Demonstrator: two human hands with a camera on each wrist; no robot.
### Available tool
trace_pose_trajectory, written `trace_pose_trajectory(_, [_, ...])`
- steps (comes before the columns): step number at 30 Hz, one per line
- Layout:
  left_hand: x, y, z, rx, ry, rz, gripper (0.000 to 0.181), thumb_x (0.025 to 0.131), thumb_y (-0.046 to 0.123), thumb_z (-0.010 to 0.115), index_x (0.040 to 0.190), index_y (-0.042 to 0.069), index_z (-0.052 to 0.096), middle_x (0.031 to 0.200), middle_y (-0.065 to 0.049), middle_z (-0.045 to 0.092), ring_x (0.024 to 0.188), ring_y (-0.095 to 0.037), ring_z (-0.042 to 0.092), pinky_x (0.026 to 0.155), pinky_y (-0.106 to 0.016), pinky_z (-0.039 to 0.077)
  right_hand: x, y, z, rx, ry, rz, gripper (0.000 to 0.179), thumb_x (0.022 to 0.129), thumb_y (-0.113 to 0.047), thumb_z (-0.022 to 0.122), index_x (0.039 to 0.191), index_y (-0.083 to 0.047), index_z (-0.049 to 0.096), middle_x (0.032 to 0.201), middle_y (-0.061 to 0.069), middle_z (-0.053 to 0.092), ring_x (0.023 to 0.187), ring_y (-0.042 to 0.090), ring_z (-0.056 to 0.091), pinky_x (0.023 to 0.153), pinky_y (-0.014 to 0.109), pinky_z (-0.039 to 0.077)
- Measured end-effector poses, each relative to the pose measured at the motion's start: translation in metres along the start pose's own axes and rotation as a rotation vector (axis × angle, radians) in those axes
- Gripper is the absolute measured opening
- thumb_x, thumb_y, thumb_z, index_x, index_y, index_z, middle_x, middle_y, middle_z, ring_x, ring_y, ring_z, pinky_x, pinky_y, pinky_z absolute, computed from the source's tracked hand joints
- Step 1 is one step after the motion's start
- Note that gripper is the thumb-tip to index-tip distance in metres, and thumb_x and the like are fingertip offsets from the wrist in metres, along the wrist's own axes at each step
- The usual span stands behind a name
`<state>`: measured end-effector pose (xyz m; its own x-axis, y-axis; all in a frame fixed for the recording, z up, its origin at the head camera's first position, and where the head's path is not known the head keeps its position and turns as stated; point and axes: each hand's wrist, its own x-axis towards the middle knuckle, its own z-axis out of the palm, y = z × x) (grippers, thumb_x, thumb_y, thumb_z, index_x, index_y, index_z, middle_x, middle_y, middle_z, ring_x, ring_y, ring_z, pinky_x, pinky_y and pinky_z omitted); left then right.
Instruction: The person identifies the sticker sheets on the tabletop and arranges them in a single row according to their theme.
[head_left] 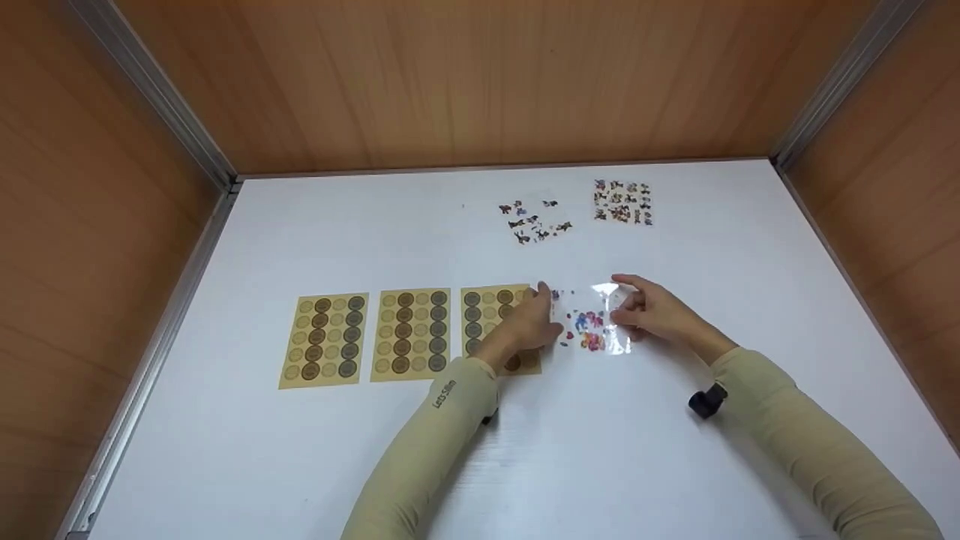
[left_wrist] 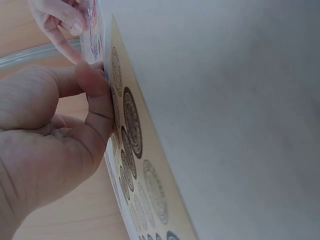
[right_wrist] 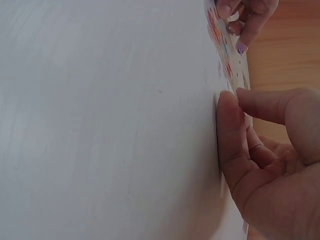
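A clear sticker sheet (head_left: pixel 577 322) with small colourful figures is spread between my two hands, just right of the third brown sticker sheet (head_left: pixel 491 296). My left hand (head_left: pixel 527 322) holds its left edge, with the wrist over that brown sheet. My right hand (head_left: pixel 656 311) pinches the opposite edge between thumb and fingers, close to the table. In the right wrist view, the thumb and finger of my right hand (right_wrist: pixel 265 150) meet at the sheet's edge. The left wrist view shows my left hand (left_wrist: pixel 55 120) with bent fingers beside the brown sheet's round seals.
Two more brown sheets of round seal stickers (head_left: pixel 325 341) (head_left: pixel 411 335) lie in a row on the left. Farther back are two clear sheets with small dark figures (head_left: pixel 534 223) (head_left: pixel 622 202). Wooden panels (head_left: pixel 480 82) enclose the white table (head_left: pixel 225 450).
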<state>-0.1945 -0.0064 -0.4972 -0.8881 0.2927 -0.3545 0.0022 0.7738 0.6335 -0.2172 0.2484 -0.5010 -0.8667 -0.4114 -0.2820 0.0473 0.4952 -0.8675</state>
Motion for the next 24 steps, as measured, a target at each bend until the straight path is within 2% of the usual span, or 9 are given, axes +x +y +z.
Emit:
trace_pose_trajectory(4, [-0.0007,0.0,-0.0009,0.016,0.01,0.005,0.086,0.1,0.024,0.064,0.162,0.0,0.008,0.164,-0.026,0.018,0.118,-0.027,0.059,0.106,-0.034,0.047,0.0008,-0.0014,0.0011,-0.058,0.008,-0.012,0.078,0.096,-0.009,0.071,0.158,0.0,0.026,0.09,0.012,0.065,0.065,0.017,0.062,0.058,0.03,0.058])
trace_pose_trajectory(8, [-0.001,-0.0007,-0.0007,0.009,0.014,0.016,0.085,0.101,0.024,0.064,0.161,0.0,0.009,0.164,-0.026,0.018,0.115,-0.026,0.06,0.104,-0.033,0.048,0.0016,-0.0034,0.0022,-0.178,0.02,-0.017,0.078,0.095,-0.013,0.072,0.158,-0.003,0.028,0.085,0.009,0.063,0.059,0.018,0.062,0.054,0.03,0.057])
trace_pose_trajectory(13, [-0.0003,-0.0017,0.0009,0.005,0.01,0.034,0.08,0.101,0.023,0.063,0.161,-0.001,0.014,0.162,-0.025,0.024,0.121,-0.027,0.058,0.107,-0.033,0.046,0.0008,-0.0043,0.0018,-0.332,0.029,-0.019,0.072,0.097,-0.018,0.071,0.157,-0.007,0.033,0.084,0.006,0.061,0.055,0.019,0.059,0.049,0.03,0.052])
trace_pose_trajectory(16, [0.0001,-0.0015,0.0014,0.024,0.013,0.044,0.078,0.101,0.022,0.062,0.16,-0.001,0.017,0.161,-0.024,0.029,0.127,-0.027,0.056,0.112,-0.034,0.043,0.0001,-0.0042,0.0014,-0.36,0.024,-0.026,0.066,0.098,-0.02,0.07,0.154,-0.005,0.039,0.084,0.006,0.061,0.055,0.018,0.058,0.048,0.029,0.049])
trace_pose_trajectory(21, [0.0,-0.0012,0.0006,0.032,0.016,0.047,0.077,0.102,0.023,0.062,0.16,-0.001,0.018,0.159,-0.024,0.032,0.125,-0.027,0.057,0.11,-0.034,0.044,0.0,-0.0035,0.0024,-0.37,0.026,-0.05,0.057,0.098,-0.02,0.069,0.148,-0.002,0.047,0.081,0.005,0.062,0.052,0.017,0.057,0.047,0.027,0.047])
trace_pose_trajectory(24, [0.0001,-0.0019,0.0002,0.039,0.022,0.073,0.076,0.101,0.021,0.062,0.159,-0.004,0.02,0.156,-0.027,0.034,0.123,-0.028,0.058,0.109,-0.035,0.046,0.0003,-0.0023,0.0032,-0.378,0.033,-0.064,0.056,0.098,-0.02,0.069,0.147,-0.001,0.048,0.08,0.004,0.062,0.05,0.017,0.058,0.048,0.026,0.046])
